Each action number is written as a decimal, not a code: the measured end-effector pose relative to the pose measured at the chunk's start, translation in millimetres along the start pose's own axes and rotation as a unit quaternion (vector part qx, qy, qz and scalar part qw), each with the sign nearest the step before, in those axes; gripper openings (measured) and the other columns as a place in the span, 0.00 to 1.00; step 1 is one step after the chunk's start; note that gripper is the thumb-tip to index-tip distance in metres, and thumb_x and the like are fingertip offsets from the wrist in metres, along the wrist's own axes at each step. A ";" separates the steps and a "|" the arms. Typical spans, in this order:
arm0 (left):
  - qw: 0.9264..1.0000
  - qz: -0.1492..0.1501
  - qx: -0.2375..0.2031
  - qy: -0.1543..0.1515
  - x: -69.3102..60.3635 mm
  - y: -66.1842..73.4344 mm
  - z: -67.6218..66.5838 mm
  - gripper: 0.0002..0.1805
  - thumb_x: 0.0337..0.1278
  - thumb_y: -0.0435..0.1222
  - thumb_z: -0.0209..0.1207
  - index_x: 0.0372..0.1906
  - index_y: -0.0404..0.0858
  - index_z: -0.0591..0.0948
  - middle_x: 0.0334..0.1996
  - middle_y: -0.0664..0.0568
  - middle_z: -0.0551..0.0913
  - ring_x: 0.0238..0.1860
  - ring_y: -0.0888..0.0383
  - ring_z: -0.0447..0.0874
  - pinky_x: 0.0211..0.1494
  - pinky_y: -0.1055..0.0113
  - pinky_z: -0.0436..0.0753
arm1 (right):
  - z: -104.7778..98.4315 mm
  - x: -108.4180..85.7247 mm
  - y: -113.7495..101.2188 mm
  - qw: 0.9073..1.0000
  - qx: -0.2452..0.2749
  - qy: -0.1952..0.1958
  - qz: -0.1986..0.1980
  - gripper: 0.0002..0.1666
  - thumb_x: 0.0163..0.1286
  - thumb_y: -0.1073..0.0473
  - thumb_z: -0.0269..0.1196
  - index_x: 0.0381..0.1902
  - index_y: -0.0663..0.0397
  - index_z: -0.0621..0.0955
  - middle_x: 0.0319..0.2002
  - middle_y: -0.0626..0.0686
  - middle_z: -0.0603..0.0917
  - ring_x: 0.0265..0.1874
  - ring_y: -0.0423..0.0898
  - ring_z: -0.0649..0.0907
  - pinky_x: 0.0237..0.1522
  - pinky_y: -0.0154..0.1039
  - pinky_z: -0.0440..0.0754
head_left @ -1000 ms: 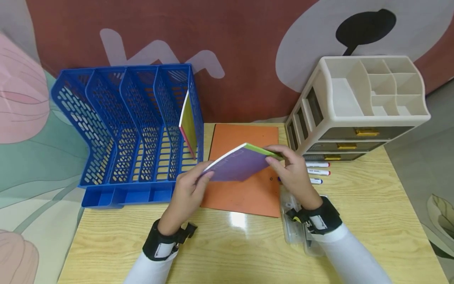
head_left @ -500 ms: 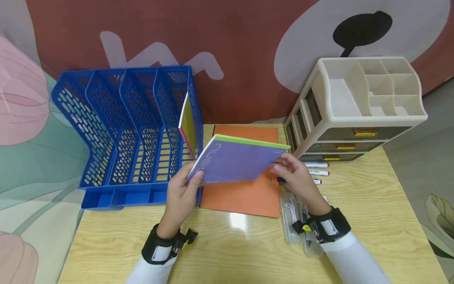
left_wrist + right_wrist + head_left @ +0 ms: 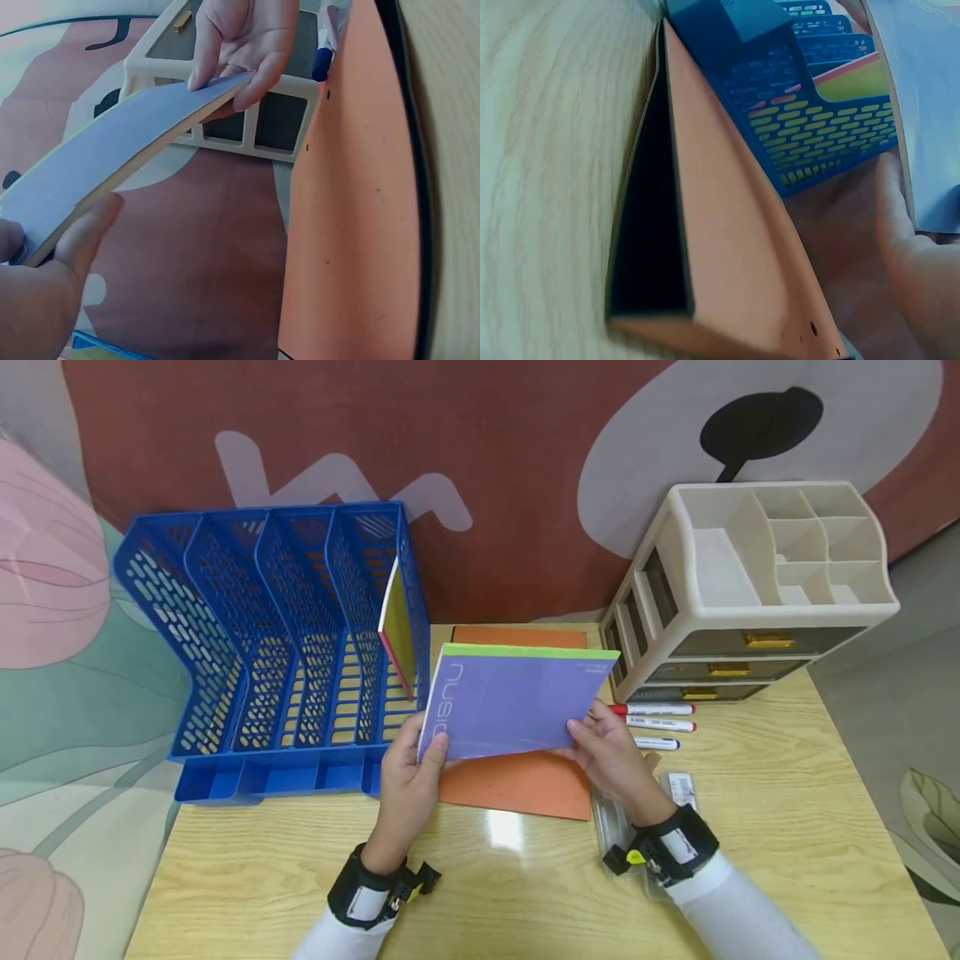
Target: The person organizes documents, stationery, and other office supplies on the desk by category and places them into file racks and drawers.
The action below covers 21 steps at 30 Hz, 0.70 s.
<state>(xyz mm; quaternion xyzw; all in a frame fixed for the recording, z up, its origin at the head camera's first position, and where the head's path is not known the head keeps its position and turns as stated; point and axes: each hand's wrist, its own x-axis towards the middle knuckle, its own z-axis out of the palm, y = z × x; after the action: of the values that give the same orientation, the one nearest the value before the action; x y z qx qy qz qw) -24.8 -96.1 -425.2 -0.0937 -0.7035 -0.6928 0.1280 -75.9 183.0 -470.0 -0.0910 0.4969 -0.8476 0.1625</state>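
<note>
A purple notebook (image 3: pixel 517 702) with a green strip along its far edge and pale lettering is held over the orange folder (image 3: pixel 517 789). My left hand (image 3: pixel 411 789) grips its near left corner, thumb on the cover and fingers beneath. At the near right corner my right hand (image 3: pixel 611 760) pinches it, thumb on top. The left wrist view shows the notebook (image 3: pixel 127 142) edge-on, slightly bowed between both hands. In the right wrist view the folder (image 3: pixel 720 210) lies on the table with its dark open side showing.
On the left stands a blue file rack (image 3: pixel 296 777), with a yellow, red-edged book (image 3: pixel 401 635) in its rightmost slot. At right are a cream drawer organizer (image 3: pixel 693 568), markers (image 3: pixel 663 724) and clear plastic cases (image 3: pixel 611 822), partly covered by my right arm.
The notebook has turned from steeply tilted to cover facing up, and dropped nearer. My right hand has shifted from its far right edge to the near right corner.
</note>
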 end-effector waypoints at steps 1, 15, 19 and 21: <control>1.000 -0.011 -0.003 -0.002 -1.0 -0.5 0.7 0.15 0.75 0.24 0.51 0.61 0.22 0.74 0.51 0.28 0.84 0.45 0.66 0.89 0.44 0.64 0.90 | -0.3 -0.5 0.2 1.000 0.001 0.008 -0.003 0.25 0.81 0.70 0.50 0.69 0.45 0.73 0.60 0.47 0.86 0.55 0.45 0.88 0.52 0.44 0.89; 0.996 -0.020 0.037 -0.073 2.7 2.1 -18.9 0.38 0.65 0.23 0.61 0.76 0.35 0.59 0.74 0.42 0.70 0.71 0.47 0.74 0.72 0.65 0.76 | -19.5 -5.2 -28.8 0.994 -0.103 0.027 -0.027 0.19 0.82 0.67 0.51 0.65 0.47 0.76 0.50 0.45 0.89 0.47 0.40 0.89 0.48 0.36 0.89; 0.991 0.057 0.080 -0.088 16.0 22.6 -29.6 0.44 0.59 0.22 0.64 0.77 0.34 0.57 0.78 0.45 0.65 0.75 0.43 0.69 0.77 0.60 0.71 | -20.6 -5.5 -47.3 0.965 -0.253 0.052 -0.035 0.19 0.82 0.62 0.52 0.67 0.57 0.74 0.48 0.40 0.89 0.46 0.37 0.89 0.48 0.34 0.88; 0.986 0.090 0.102 -0.100 25.0 35.0 -33.6 0.45 0.58 0.23 0.65 0.77 0.34 0.58 0.79 0.46 0.65 0.76 0.41 0.68 0.78 0.60 0.70 | -20.0 -4.8 -56.2 0.940 -0.329 0.066 -0.051 0.20 0.82 0.61 0.53 0.67 0.63 0.75 0.47 0.37 0.88 0.46 0.35 0.89 0.48 0.33 0.88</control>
<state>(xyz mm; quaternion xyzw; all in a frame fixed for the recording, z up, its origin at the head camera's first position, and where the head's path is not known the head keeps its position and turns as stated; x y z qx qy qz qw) -36.0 -130.1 -384.0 -0.2116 -0.7685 -0.5902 0.1276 -88.1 226.5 -430.8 -0.1083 0.7526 -0.6478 0.0466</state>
